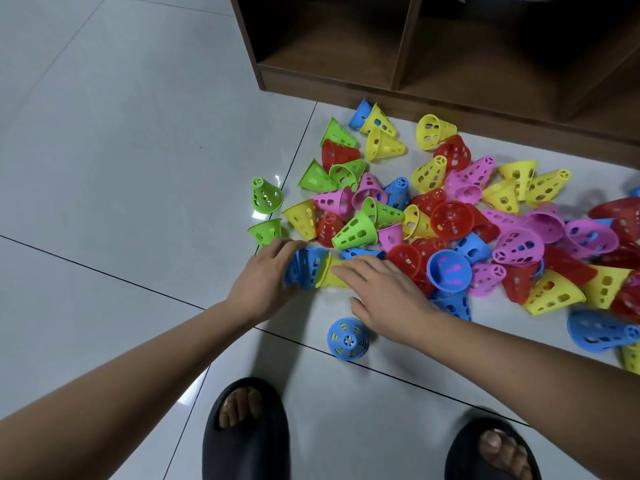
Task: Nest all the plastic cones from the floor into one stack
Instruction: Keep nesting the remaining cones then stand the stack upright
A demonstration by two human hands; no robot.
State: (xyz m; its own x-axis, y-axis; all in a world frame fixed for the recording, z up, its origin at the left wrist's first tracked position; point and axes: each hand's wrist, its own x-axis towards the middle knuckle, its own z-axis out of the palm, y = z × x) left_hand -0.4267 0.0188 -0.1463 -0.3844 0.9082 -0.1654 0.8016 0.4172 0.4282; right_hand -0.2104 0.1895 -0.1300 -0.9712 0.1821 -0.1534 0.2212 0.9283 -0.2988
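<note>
Head view: the left hand [263, 277] curls its fingers round a blue perforated plastic cone [306, 268] lying on the tiled floor [121, 168]. The right hand [384, 292] lays straight fingers on the adjoining yellow perforated plastic cone [329, 277], at the near edge of the scattered pile of cones [450, 209]. Nesting appears barely begun; the next move calls for aligning one cone's narrow end into the other's open mouth.

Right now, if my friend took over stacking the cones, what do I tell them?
Left hand: grips a blue cone lying on its side at the pile's near edge.
Right hand: open, fingers flat on the yellow cone beside it.
Pile: mixed colours, scattered on the floor before the wooden shelf.
Done: little; an upright blue cone stands apart near the slippers, yellow showing through its holes.
Left: nearly every cone needs nesting.
</note>
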